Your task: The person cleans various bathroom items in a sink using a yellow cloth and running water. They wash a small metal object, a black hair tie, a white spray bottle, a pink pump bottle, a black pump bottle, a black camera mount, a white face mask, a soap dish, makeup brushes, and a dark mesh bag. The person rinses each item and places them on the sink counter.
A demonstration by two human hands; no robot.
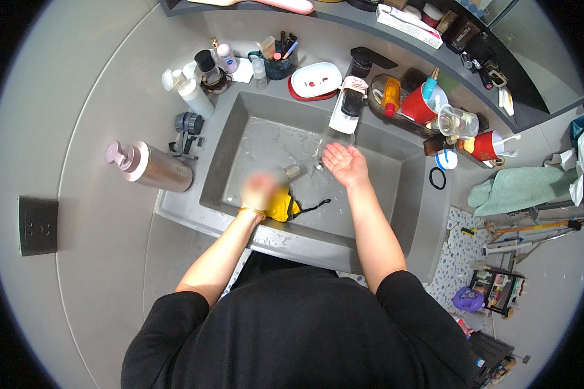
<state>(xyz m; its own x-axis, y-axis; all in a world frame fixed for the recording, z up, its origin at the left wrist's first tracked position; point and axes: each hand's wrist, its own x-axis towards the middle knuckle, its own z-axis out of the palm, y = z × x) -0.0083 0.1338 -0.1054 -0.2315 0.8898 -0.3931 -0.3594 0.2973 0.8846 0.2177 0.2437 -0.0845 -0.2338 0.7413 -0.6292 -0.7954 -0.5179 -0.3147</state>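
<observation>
My right hand (346, 165) is held palm up over the grey sink (383, 214), fingers stretched out, with nothing in it. Its fingertips are just below the faucet (348, 110), by what looks like clear water. Over the left part of the basin is my left hand (258, 189), with a yellow band at the wrist; its fingers are blurred. A yellow cloth-like item (280, 206) with a dark cord lies against that hand, partly hidden by it. Beyond it, a small silvery cylinder (292, 171) rests on the wet sink floor.
A large pump bottle (152, 166) stands left of the sink. Along the back are small bottles (226, 58), a brush cup (278, 63) and a white soap dish (316, 80). Red cups (424, 105) crowd the right rear corner, under a dark shelf (370, 26). A hair tie (437, 178) lies on the right rim.
</observation>
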